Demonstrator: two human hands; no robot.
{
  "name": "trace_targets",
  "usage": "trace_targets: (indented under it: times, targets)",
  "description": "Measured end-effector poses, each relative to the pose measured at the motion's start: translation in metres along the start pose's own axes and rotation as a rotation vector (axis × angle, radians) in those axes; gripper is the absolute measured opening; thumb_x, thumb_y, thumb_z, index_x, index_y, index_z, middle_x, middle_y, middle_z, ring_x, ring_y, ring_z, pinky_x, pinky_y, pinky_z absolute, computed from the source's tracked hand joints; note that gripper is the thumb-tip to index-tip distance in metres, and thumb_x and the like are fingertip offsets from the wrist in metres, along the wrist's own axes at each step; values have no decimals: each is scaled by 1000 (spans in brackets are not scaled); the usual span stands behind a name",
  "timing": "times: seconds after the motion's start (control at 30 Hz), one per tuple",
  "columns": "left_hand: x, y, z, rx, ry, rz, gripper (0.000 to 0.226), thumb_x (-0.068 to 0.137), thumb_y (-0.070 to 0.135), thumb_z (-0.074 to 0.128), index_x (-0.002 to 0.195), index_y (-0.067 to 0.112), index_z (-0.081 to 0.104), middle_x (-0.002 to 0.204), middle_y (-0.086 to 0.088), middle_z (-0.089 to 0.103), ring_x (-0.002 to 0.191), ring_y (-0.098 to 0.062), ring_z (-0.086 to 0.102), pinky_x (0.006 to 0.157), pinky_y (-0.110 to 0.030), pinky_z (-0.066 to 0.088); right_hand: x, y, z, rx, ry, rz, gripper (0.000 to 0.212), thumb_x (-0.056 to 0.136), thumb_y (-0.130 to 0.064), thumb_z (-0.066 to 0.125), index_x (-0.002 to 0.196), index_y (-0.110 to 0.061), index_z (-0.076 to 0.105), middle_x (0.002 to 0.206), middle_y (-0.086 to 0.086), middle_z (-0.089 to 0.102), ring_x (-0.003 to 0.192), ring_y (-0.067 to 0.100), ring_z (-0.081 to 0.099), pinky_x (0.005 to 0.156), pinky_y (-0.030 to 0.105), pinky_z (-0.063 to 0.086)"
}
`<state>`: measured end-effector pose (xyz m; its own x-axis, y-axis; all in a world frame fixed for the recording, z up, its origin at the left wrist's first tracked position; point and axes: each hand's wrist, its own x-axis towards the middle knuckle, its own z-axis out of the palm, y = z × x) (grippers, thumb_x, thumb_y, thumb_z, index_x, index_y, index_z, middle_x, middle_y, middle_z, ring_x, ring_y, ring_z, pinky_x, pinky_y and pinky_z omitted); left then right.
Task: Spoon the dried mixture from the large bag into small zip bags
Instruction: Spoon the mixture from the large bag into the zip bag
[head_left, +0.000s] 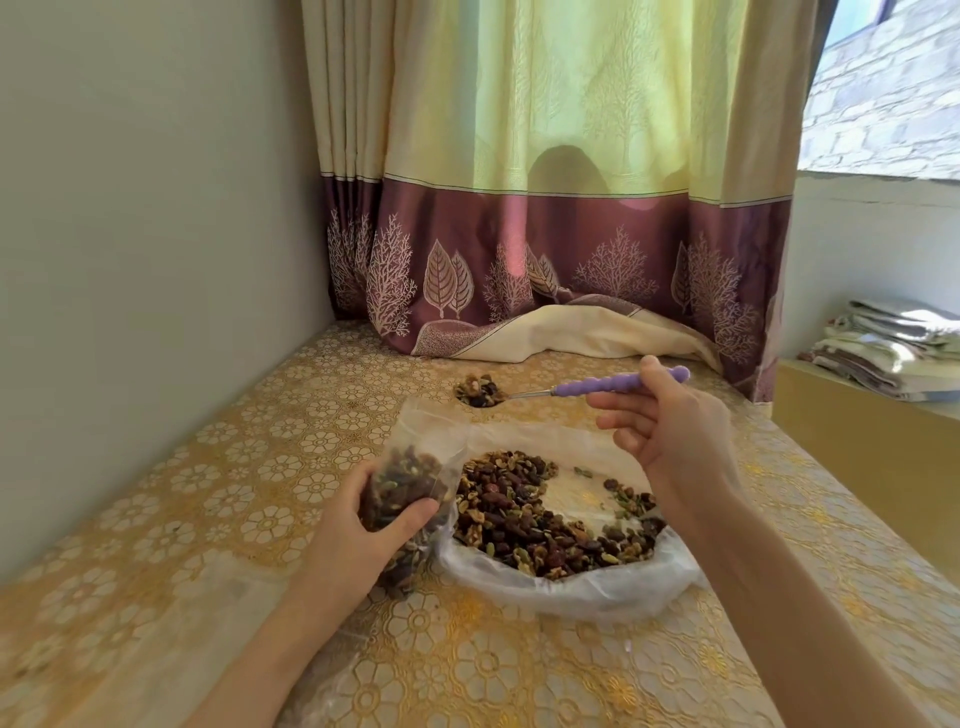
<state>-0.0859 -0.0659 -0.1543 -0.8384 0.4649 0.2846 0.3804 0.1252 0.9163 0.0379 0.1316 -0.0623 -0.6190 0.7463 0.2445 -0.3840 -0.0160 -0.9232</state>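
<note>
While the left hand grips a part-filled small bag upright beside the big bag on the table, the right hand pinches a purple-handled spoon, heaped with mixture, seemingly just above the small bag's mouth.

Left hand low, fingers and thumb curled round small zip bag. Right hand raised, thumb and fingers pinching spoon handle, other fingers loosely spread.
</note>
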Motion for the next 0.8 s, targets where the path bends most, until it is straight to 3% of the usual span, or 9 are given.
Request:
trace_targets:
  times: [0.23, 0.33, 0.47, 0.63, 0.8]
  targets:
    - [0, -1, -1, -40, -2, 5, 46, 57, 52, 68, 98, 39, 51, 100, 13, 63, 90, 3, 58, 66, -12, 43, -18, 3, 31, -117, -183, -113, 52, 101, -19, 42, 57, -9, 68, 68, 11, 73, 45, 13, 59, 36, 17, 39]
    - [0, -1, 0, -47, 1, 10, 46, 58, 51, 68, 100, 38, 52, 99, 13, 64, 88, 5, 58, 65, -11, 42, -23, 5, 35, -225, -282, -259, 37, 101, -15, 41, 74, -1, 61, 74, 8, 74, 48, 15, 59, 38, 19, 40]
    - [1, -2, 0, -40, 15, 14, 46, 57, 50, 68, 98, 40, 51, 99, 16, 62, 83, 12, 56, 59, -4, 42, -24, 4, 34, -319, -350, -394, 30, 101, -10, 41, 79, 0, 60, 80, 4, 75, 54, 20, 61, 42, 23, 43]
    - [2, -4, 0, -39, 26, 10, 51, 60, 48, 70, 105, 35, 52, 101, 17, 60, 87, 10, 55, 62, -6, 41, -21, 1, 28, -267, -311, -444, 30, 101, -9, 40, 80, -5, 61, 79, 3, 75, 52, 16, 61, 41, 23, 42]
    - [2, -6, 0, -51, 30, -6, 65, 57, 50, 69, 114, 26, 53, 107, 9, 61, 99, -7, 57, 74, -18, 45, -5, 8, 6, -156, -65, -361, 36, 102, -18, 41, 77, -2, 62, 72, 6, 74, 47, 13, 58, 39, 19, 42]
